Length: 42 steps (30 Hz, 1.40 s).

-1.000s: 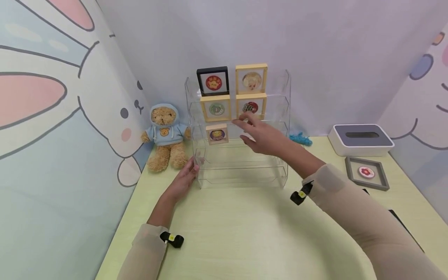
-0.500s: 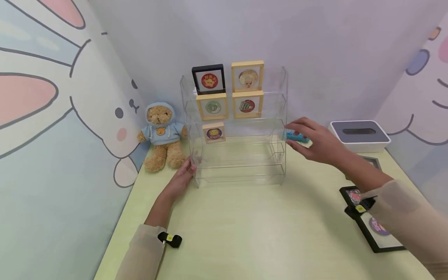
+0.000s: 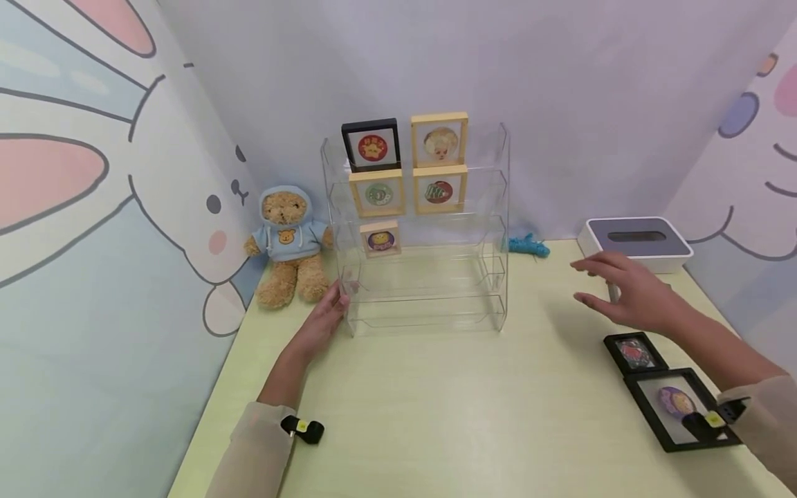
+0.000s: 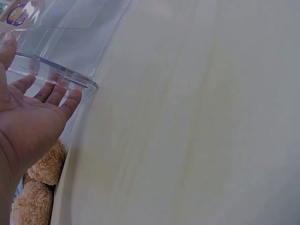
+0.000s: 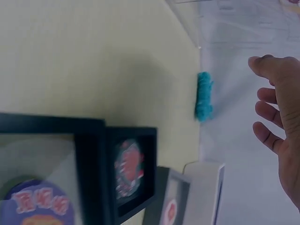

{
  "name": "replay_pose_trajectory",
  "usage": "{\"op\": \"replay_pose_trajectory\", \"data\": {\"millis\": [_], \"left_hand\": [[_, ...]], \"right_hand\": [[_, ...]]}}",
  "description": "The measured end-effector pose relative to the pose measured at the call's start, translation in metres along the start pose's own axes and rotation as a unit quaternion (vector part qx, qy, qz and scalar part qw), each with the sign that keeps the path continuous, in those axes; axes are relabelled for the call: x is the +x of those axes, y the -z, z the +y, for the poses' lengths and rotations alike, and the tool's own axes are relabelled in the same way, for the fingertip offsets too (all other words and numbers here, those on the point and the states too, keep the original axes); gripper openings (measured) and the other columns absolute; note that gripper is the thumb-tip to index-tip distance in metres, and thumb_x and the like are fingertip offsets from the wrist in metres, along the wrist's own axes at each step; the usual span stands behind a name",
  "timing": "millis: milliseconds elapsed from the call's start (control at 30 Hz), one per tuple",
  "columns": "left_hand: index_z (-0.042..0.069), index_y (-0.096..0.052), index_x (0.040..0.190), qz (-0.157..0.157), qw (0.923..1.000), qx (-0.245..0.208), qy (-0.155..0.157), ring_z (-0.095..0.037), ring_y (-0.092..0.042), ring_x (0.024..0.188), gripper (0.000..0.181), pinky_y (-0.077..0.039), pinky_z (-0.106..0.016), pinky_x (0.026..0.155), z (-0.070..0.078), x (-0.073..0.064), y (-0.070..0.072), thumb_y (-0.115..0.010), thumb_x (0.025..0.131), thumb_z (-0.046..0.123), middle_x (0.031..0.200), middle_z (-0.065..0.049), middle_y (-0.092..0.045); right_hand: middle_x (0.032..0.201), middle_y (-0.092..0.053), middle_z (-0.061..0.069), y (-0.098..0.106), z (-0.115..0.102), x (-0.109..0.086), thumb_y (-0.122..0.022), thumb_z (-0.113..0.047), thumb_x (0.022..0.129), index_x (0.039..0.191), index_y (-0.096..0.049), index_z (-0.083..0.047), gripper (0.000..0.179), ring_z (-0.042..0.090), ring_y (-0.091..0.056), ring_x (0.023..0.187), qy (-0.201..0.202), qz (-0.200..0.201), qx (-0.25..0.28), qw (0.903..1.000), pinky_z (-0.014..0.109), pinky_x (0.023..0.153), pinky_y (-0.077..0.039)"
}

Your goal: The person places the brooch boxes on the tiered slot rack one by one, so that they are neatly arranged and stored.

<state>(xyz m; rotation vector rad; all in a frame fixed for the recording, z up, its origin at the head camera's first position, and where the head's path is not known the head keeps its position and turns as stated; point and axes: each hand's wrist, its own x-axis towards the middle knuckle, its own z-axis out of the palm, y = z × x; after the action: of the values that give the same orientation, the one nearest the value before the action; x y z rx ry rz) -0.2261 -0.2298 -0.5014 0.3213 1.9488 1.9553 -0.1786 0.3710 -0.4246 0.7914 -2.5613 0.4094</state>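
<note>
Left hand (image 3: 322,323) is resting its extended fingers against the left side of the clear rack (image 3: 429,299); well apart, the right hand (image 3: 638,294) is hovering over the table (image 3: 448,401), thumb and fingers parted. 5 small frames (image 3: 379,194) are standing on the rack, and 2 black frames (image 3: 635,353) are lying near the right wrist.

The left hand (image 4: 35,115) is showing its palm, its fingers spreading slightly and touching the clear rack (image 4: 61,71), whose see-through plastic is letting some fingertips show. Just beyond the thumb, a round purple-and-yellow badge (image 4: 18,15) is sitting inside a pale surround. Close beside the wrist, curly brown plush (image 4: 33,202) is peeking out. The pale counter (image 4: 187,117) is stretching away past the little finger.
</note>
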Motion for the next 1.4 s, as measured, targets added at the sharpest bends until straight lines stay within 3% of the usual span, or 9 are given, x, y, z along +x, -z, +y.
{"op": "replay_pose_trajectory", "data": {"millis": [133, 367, 567, 633, 767, 933, 1033, 1300, 1400], "left_hand": [[0.023, -0.003, 0.180, -0.002, 1.0000, -0.003, 0.003, -0.030, 0.001, 0.175, 0.076, -0.002, -0.052, 0.142, -0.001, 0.000, -0.001, -0.044, 0.120, 0.043, 0.188, -0.010, -0.011], [0.023, 0.000, 0.180, 0.002, 0.9999, -0.008, 0.009, -0.029, 0.000, 0.175, 0.079, -0.002, -0.051, 0.142, -0.001, 0.000, -0.003, -0.045, 0.120, 0.044, 0.188, -0.009, -0.010], [0.026, -0.004, 0.180, 0.000, 1.0000, -0.009, 0.001, -0.027, -0.002, 0.175, 0.077, -0.002, -0.052, 0.142, -0.002, 0.000, -0.002, -0.047, 0.119, 0.045, 0.187, -0.009, -0.017], [0.027, -0.004, 0.180, 0.000, 1.0000, -0.008, 0.001, -0.027, -0.002, 0.175, 0.077, -0.002, -0.052, 0.142, -0.002, 0.000, -0.001, -0.047, 0.119, 0.045, 0.187, -0.009, -0.017], [0.027, -0.005, 0.180, 0.005, 1.0000, -0.008, 0.003, -0.027, -0.002, 0.175, 0.077, -0.003, -0.052, 0.142, -0.002, 0.000, -0.001, -0.047, 0.119, 0.045, 0.187, -0.008, -0.015], [0.027, -0.004, 0.180, 0.005, 0.9999, -0.012, 0.003, -0.027, -0.001, 0.175, 0.077, -0.002, -0.051, 0.142, -0.002, 0.000, -0.002, -0.047, 0.119, 0.044, 0.188, -0.007, -0.012], [0.027, -0.005, 0.180, 0.004, 0.9999, -0.012, 0.000, -0.026, -0.001, 0.175, 0.077, -0.002, -0.051, 0.142, -0.002, 0.000, -0.002, -0.047, 0.119, 0.044, 0.187, -0.009, -0.016], [0.027, -0.006, 0.180, 0.000, 1.0000, -0.006, 0.000, -0.027, -0.001, 0.175, 0.075, -0.003, -0.052, 0.142, 0.000, -0.002, -0.002, -0.046, 0.119, 0.046, 0.187, -0.008, -0.016], [0.027, -0.007, 0.180, 0.000, 1.0000, -0.006, 0.000, -0.027, -0.002, 0.175, 0.075, -0.003, -0.052, 0.142, -0.001, -0.002, -0.002, -0.046, 0.119, 0.046, 0.187, -0.009, -0.017]], "right_hand": [[0.120, -0.074, 0.005, -0.011, 0.016, -0.037, -0.103, -0.009, 0.069, 0.133, -0.075, -0.009, 0.070, 0.018, -0.063, 0.101, -0.005, -0.022, -0.017, 0.9996, 0.018, 0.085, -0.048], [0.125, -0.071, 0.004, -0.012, 0.038, -0.084, -0.106, -0.008, 0.061, 0.134, -0.074, -0.010, 0.079, -0.007, -0.048, 0.118, -0.009, -0.048, -0.009, 0.9988, 0.012, 0.090, -0.041], [0.134, -0.071, 0.016, -0.003, 0.045, -0.110, -0.107, -0.019, 0.063, 0.137, -0.072, -0.013, 0.082, 0.022, -0.057, 0.121, -0.039, -0.076, -0.014, 0.9962, 0.003, 0.101, -0.031], [0.134, -0.071, 0.018, -0.002, 0.047, -0.116, -0.108, -0.018, 0.060, 0.138, -0.072, -0.014, 0.085, 0.021, -0.057, 0.121, -0.034, -0.072, -0.013, 0.9967, -0.002, 0.103, -0.023], [0.127, -0.072, 0.013, -0.001, 0.052, -0.127, -0.108, -0.012, 0.052, 0.140, -0.073, -0.016, 0.095, -0.007, -0.047, 0.121, -0.022, -0.058, -0.011, 0.9980, -0.002, 0.102, -0.029], [0.131, -0.068, 0.004, 0.006, 0.056, -0.136, -0.109, -0.016, 0.058, 0.143, -0.073, -0.019, 0.093, -0.025, -0.029, 0.124, -0.058, -0.073, -0.014, 0.9955, 0.020, 0.074, -0.052], [0.132, -0.067, 0.002, 0.011, 0.057, -0.140, -0.108, -0.019, 0.063, 0.144, -0.072, -0.020, 0.089, -0.027, -0.028, 0.124, -0.084, -0.095, -0.015, 0.9919, 0.026, 0.067, -0.056], [0.131, -0.073, 0.013, 0.013, 0.058, -0.141, -0.105, -0.025, 0.072, 0.146, -0.070, -0.016, 0.082, -0.010, -0.059, 0.106, -0.121, -0.132, -0.006, 0.9838, 0.026, 0.068, -0.055], [0.135, -0.071, 0.004, 0.010, 0.055, -0.140, -0.103, -0.023, 0.077, 0.147, -0.068, -0.013, 0.079, -0.013, -0.058, 0.104, -0.141, -0.129, 0.026, 0.9812, 0.025, 0.065, -0.055]]}}
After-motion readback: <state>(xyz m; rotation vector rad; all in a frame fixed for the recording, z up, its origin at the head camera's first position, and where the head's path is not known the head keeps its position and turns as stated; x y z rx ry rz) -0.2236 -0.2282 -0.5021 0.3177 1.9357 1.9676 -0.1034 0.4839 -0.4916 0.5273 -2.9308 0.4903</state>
